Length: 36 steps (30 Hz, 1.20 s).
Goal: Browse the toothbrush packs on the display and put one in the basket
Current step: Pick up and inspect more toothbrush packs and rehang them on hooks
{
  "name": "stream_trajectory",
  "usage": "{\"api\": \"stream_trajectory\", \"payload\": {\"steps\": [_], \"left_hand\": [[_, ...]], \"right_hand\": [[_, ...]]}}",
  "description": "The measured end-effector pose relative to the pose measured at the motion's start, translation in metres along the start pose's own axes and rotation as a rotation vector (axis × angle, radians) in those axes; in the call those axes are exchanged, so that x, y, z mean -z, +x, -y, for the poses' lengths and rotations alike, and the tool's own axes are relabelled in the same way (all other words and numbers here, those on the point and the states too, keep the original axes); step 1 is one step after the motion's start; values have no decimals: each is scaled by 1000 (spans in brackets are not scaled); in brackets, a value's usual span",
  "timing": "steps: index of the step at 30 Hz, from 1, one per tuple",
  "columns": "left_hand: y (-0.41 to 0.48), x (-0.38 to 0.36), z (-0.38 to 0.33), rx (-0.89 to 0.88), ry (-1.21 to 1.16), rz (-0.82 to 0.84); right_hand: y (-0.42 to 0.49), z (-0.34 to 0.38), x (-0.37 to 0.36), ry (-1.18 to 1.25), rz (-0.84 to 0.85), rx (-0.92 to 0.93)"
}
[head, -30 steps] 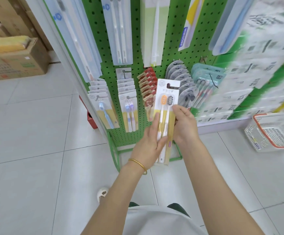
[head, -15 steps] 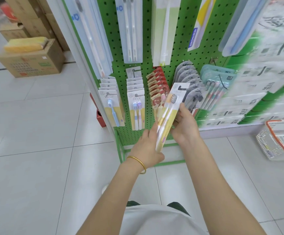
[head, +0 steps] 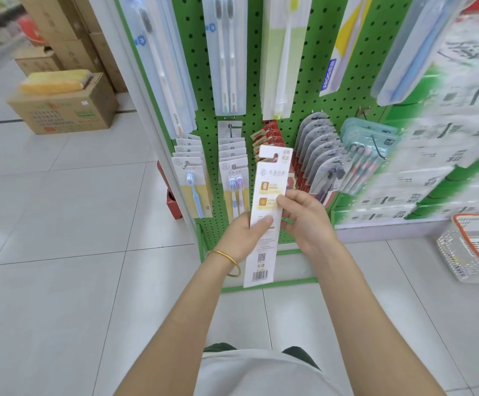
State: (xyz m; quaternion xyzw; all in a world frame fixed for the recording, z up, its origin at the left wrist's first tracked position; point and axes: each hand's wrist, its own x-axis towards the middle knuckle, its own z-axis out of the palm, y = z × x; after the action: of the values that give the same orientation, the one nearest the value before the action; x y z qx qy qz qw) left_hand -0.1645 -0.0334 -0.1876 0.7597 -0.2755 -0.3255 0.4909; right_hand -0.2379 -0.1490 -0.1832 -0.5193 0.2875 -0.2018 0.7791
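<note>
Green pegboard behind; we're pinching toothbrush pack w/ left hand & right hand (back showing), basket right of pegboard.

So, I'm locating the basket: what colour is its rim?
Orange-red, on a white basket; head view.

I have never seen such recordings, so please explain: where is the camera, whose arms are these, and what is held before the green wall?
There is no machine here: these are a person's two bare arms, filmed by a wide-angle camera worn on the head, looking forward and down. The left hand, with a gold bracelet on its wrist, and the right hand both grip one toothbrush pack, its printed back with a barcode facing the camera. Behind it stands a green pegboard display hung with more packs. A white basket with an orange rim stands on the tiled floor at the right; the pack is not yet in it.
</note>
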Motion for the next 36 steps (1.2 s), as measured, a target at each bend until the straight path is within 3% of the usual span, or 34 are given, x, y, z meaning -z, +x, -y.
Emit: {"api": "stream_trajectory", "payload": {"steps": [5,8,14,20,25,29,36], "left_hand": [[13,12,-25,-132,-172,-310],[15,19,-32,-162,-267,-374],[11,27,-28,-131,-437,-153],[18,43,-25,-110,-373,-48],[38,57,-27,-129,-317,-45],[52,75,-32,-152,-61,-258],[76,102,-36,-250,328,-322]], "right_hand": [[-3,-2,3,-34,116,-29],[-3,-5,5,8,229,-84],[-3,-19,2,273,536,-206],[6,-31,-6,362,655,-277],[22,-33,-14,348,514,-301],[31,-30,-24,303,290,-226],[49,-43,-64,-407,-246,31]]}}
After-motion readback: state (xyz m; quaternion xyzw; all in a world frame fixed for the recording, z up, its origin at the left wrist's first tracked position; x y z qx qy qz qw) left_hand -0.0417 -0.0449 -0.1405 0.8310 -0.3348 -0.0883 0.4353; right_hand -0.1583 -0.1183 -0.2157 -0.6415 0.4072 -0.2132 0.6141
